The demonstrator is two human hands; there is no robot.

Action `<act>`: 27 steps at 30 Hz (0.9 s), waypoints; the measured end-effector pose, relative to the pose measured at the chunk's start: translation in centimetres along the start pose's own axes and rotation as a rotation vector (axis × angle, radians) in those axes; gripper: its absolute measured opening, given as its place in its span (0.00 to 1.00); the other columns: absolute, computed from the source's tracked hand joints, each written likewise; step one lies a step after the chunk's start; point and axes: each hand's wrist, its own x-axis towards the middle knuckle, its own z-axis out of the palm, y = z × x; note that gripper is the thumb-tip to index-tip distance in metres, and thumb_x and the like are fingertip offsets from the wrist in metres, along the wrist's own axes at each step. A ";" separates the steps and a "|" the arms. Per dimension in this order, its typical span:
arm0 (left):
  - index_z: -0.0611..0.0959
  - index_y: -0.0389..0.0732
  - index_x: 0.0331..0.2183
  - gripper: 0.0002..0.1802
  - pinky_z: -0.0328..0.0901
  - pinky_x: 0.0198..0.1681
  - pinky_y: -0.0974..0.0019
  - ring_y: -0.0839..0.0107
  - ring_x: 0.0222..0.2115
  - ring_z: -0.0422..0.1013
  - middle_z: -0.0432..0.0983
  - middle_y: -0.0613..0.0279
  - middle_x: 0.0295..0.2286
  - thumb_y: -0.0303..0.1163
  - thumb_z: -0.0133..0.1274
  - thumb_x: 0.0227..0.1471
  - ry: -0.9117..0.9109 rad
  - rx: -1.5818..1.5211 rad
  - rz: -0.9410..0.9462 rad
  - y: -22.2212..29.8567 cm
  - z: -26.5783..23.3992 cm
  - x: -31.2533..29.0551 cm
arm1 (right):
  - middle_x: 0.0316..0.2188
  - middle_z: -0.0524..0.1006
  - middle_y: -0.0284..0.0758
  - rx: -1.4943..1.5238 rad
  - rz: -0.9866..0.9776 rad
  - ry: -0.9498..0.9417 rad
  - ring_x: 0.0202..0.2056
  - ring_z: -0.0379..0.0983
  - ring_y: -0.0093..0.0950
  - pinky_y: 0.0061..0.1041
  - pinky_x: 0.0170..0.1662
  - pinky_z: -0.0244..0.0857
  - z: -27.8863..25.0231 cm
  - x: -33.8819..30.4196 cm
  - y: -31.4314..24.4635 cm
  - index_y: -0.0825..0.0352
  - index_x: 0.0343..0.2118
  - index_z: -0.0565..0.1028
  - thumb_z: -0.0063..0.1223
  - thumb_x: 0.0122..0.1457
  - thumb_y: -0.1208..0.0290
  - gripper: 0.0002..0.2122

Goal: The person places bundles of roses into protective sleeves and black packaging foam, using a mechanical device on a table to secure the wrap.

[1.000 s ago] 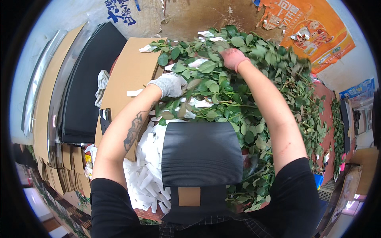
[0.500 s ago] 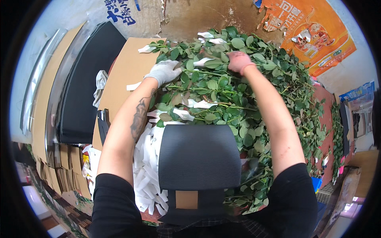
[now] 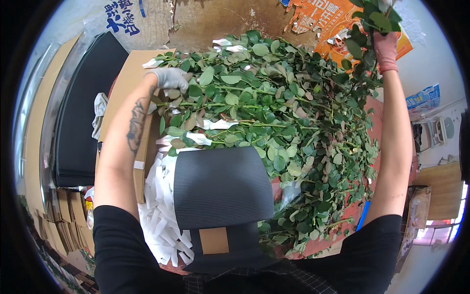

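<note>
My right hand [image 3: 387,51], in a pink glove, is raised at the upper right. Its fingers are closed round a leafy rose stem [image 3: 364,41], whose top runs out of the picture. In a pale grey glove, my left hand [image 3: 170,78] rests at the left edge of a wide heap of leafy roses [image 3: 274,105]. Its fingers are loosely bent over the leaves, and nothing shows in them. White sleeves wrap several rose heads: one sleeve [image 3: 152,63] lies beyond my left hand, another [image 3: 199,139] nearer me.
A ribbed black board [image 3: 223,186] stands in front of me, beside a pile of white paper strips [image 3: 159,210]. Cardboard [image 3: 128,78] lies under my left arm. Black sheets [image 3: 81,112] lean at the left, with a crumpled white glove [image 3: 99,113] nearby. A red tabletop [image 3: 374,130] shows at the right.
My right hand has lifted from the roses up to the upper right with a leafy stem. My left hand has shifted slightly left along the heap. The whole view has turned somewhat to the right.
</note>
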 end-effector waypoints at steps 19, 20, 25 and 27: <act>0.70 0.39 0.51 0.27 0.64 0.45 0.73 0.76 0.37 0.70 0.74 0.66 0.36 0.27 0.56 0.47 -0.102 -0.580 0.564 5.4 -5.1 -8.6 | 0.41 0.74 0.46 0.760 -0.133 -1.029 0.42 0.71 0.39 0.29 0.47 0.63 13.1 -7.9 -26.0 0.67 0.47 0.67 0.52 0.44 0.68 0.23; 0.70 0.38 0.51 0.31 0.63 0.47 0.71 0.75 0.39 0.68 0.73 0.65 0.39 0.28 0.60 0.43 -0.081 -0.752 0.419 5.5 -4.0 -8.7 | 0.41 0.74 0.45 0.643 -0.094 -1.019 0.43 0.70 0.37 0.28 0.48 0.62 12.5 -7.5 -25.8 0.69 0.47 0.68 0.55 0.44 0.67 0.24; 0.77 0.38 0.42 0.19 0.66 0.32 0.74 0.78 0.29 0.69 0.75 0.66 0.29 0.40 0.53 0.52 -0.208 -0.686 0.042 3.2 0.3 -8.8 | 0.45 0.72 0.48 0.351 -0.130 -0.539 0.49 0.66 0.43 0.29 0.54 0.59 7.9 -6.5 -23.2 0.70 0.47 0.68 0.51 0.46 0.68 0.23; 0.76 0.39 0.43 0.27 0.66 0.35 0.72 0.77 0.32 0.68 0.75 0.66 0.32 0.53 0.47 0.54 -0.230 -0.618 -0.091 4.6 1.6 -9.5 | 0.43 0.72 0.50 0.376 -0.017 -0.527 0.48 0.67 0.43 0.30 0.54 0.59 6.3 -4.8 -21.3 0.74 0.48 0.67 0.51 0.43 0.68 0.27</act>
